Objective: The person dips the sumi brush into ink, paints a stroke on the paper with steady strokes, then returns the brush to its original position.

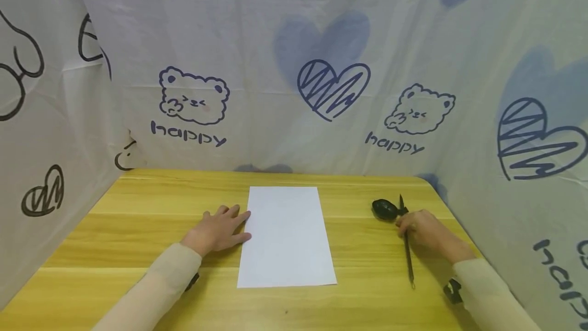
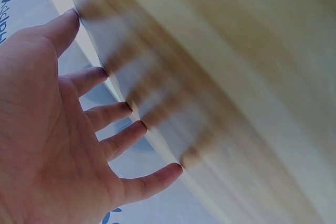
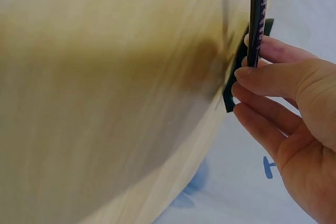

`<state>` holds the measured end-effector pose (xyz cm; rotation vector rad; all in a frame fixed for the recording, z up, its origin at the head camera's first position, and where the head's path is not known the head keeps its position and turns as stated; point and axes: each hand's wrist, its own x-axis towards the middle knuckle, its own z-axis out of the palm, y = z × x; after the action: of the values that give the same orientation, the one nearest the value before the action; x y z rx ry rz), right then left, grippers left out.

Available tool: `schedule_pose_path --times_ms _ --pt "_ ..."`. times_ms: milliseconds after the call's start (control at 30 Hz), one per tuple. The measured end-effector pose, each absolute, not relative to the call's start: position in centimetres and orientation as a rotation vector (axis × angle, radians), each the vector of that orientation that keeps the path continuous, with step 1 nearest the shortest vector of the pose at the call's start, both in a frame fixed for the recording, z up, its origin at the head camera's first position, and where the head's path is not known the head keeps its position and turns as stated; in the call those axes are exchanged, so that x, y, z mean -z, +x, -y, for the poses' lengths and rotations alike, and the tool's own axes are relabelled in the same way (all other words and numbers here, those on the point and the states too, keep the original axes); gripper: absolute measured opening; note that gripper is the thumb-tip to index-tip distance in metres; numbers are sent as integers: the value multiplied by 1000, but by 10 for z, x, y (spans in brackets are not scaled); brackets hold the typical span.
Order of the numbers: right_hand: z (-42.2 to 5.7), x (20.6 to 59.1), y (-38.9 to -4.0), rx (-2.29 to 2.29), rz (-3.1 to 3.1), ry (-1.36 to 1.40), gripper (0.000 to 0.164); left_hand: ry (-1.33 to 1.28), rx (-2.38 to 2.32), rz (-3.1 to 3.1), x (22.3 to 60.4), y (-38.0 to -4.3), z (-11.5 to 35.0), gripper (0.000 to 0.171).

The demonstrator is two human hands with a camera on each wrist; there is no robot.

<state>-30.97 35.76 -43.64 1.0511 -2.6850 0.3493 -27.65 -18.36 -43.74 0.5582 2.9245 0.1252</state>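
A white sheet of paper lies upright on the table, in the middle of the head view. My left hand rests at its left edge with the fingers spread, and the thumb and fingertips reach the paper. In the left wrist view the left hand shows bare fingers, holding nothing. On the right, my right hand pinches a dark calligraphy brush by the handle, its pointed tip facing away and its hanging loop toward me. Light lettering runs along the brush handle in the right wrist view.
A black oval dish sits just left of the brush tip. Near the right fingers is a small flat black piece. The wooden table ends at a printed cloth hanging behind and at both sides.
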Motion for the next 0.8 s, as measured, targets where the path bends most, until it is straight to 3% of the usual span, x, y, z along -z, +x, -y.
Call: schedule_pose_path --times_ms 800 --pt "-351 395 -313 -501 2511 1038 45 560 -121 -2920 439 -279 185 72"
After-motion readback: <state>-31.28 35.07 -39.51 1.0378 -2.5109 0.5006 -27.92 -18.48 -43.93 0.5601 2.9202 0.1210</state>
